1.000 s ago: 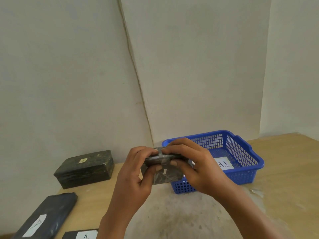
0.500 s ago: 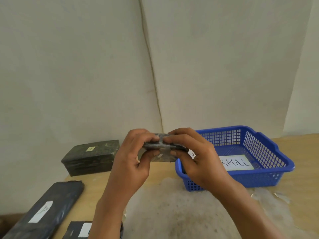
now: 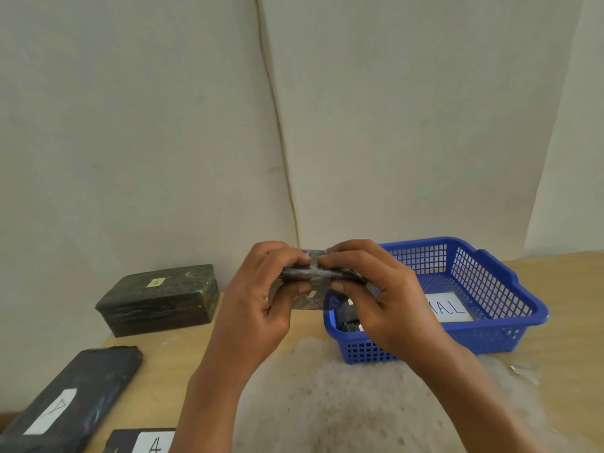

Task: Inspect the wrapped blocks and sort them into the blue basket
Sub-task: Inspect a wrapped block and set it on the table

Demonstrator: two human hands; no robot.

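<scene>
Against a pale wall, both hands, left [image 3: 261, 308] and right [image 3: 385, 302], pinched a small wrapped block [image 3: 310, 282] above the wooden bench [image 3: 183, 354], beside the blue basket [image 3: 490, 335]; turning it slowly would likely expose every face.

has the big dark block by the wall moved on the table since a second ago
No. The big dark block sits against the wall, left of the blue basket, as before; only the head camera shifted.

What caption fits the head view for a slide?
Both hands, left and right, hold a wrapped block beside the blue basket.
</scene>
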